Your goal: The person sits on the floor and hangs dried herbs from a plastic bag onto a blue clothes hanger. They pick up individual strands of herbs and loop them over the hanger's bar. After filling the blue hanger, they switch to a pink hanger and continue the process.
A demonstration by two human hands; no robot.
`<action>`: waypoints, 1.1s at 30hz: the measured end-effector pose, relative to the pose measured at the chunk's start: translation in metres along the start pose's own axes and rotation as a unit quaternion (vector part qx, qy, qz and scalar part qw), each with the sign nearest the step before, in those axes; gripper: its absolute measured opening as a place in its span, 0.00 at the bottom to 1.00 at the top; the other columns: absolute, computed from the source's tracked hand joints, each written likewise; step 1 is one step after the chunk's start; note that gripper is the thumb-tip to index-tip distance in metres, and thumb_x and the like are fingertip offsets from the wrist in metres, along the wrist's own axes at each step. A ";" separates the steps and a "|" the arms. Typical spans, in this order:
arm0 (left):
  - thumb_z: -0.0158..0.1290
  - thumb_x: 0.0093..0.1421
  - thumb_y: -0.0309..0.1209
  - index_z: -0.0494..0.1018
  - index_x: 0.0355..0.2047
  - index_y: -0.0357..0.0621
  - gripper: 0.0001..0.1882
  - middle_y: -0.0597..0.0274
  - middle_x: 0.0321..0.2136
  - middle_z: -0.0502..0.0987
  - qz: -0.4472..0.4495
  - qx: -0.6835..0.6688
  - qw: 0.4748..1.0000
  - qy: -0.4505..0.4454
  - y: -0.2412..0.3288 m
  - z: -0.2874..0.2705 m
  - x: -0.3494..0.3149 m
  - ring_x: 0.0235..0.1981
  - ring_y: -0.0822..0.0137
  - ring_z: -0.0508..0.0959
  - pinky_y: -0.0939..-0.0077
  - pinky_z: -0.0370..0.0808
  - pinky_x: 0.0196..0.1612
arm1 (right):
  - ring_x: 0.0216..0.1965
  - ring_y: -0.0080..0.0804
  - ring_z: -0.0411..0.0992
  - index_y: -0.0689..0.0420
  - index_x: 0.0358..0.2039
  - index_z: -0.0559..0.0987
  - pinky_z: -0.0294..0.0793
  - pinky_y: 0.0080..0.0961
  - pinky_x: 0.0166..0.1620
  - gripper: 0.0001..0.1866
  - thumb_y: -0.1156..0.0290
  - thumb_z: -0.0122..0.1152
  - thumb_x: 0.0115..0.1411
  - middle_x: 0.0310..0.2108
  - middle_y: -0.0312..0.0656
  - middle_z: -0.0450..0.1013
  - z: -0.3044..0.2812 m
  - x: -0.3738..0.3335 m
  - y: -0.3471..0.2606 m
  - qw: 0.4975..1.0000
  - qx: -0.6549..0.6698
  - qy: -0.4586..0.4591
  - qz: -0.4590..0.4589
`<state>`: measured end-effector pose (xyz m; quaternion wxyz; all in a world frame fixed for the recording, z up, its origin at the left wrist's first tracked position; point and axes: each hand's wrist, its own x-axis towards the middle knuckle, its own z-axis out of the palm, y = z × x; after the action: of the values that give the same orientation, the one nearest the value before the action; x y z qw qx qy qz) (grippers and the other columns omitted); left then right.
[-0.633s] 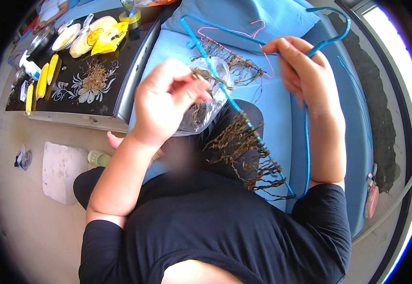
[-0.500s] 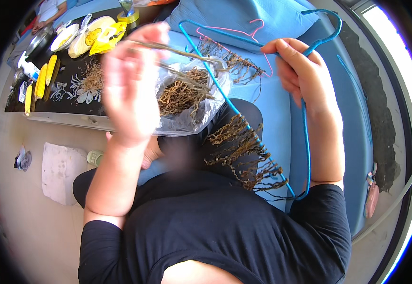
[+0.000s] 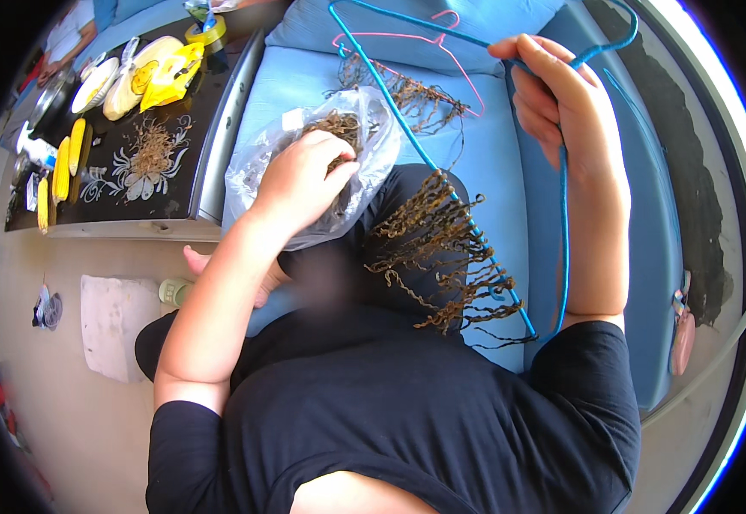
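At the left, yellow corn cobs (image 3: 62, 171) lie on the black tabletop (image 3: 180, 193), with a yellow packet (image 3: 171, 77) farther off and a loose heap of brown shreds (image 3: 152, 152) toward its right side. All of these sit beyond the working area, which presumably leaves the lap free.

A clear plastic bag (image 3: 248, 176) lies open by the person's bent leg, its mouth wide, so the dark strips (image 3: 338, 128) inside are easy to reach. The left hand (image 3: 308, 176) dips into that mouth, fingers curled and thumb apart; the fingertips are partly hidden, so I cannot tell whether they pinch a strip.

Farther away, a pink hanger (image 3: 461, 62) rests on the blue sofa (image 3: 497, 154), similar strips hanging along its bar; lying there, it needs no hand.

Next comes the blue hanger (image 3: 403, 120), tilted so that its long bar slants from far left to near right, facing the bag. Brown strips (image 3: 441, 214) are bunched on the bar's near half, leaving most of the far half bare and within the left hand's reach.

The right hand (image 3: 561, 94) closes around the hanger beside its hook, a grip that seems chosen to steady the frame and keep the bar unobstructed.
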<state>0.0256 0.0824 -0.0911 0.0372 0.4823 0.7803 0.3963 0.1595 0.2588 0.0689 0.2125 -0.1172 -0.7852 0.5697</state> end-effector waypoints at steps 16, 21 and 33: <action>0.57 0.46 0.22 0.67 0.28 0.40 0.10 0.67 0.25 0.68 0.004 -0.287 0.956 0.066 0.070 0.026 -0.016 0.25 0.77 0.70 0.86 0.66 0.24 | 0.09 0.13 0.48 0.61 0.29 0.73 0.46 0.12 0.12 0.11 0.67 0.47 0.60 0.10 0.27 0.54 0.014 0.001 -0.020 0.991 0.115 0.003 0.076; 0.56 0.45 0.20 0.68 0.27 0.39 0.09 0.66 0.24 0.68 0.055 -0.186 0.975 0.103 0.069 0.024 -0.017 0.22 0.78 0.69 0.86 0.64 0.21 | 0.09 0.13 0.48 0.61 0.29 0.73 0.46 0.12 0.12 0.11 0.67 0.46 0.60 0.10 0.27 0.53 0.017 -0.001 -0.021 0.991 0.106 0.014 0.080; 0.56 0.45 0.18 0.71 0.24 0.36 0.06 0.65 0.22 0.70 0.093 -0.232 0.964 0.091 0.064 0.012 -0.026 0.20 0.77 0.68 0.86 0.64 0.22 | 0.12 0.12 0.54 0.62 0.32 0.75 0.50 0.11 0.16 0.12 0.67 0.47 0.60 0.11 0.26 0.58 0.025 0.003 -0.018 0.990 -0.009 -0.056 0.127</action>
<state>0.0913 0.0834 -0.0657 0.0402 0.4930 0.6190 0.6101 0.1466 0.2331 0.0802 0.0932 -0.1854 -0.7796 0.5909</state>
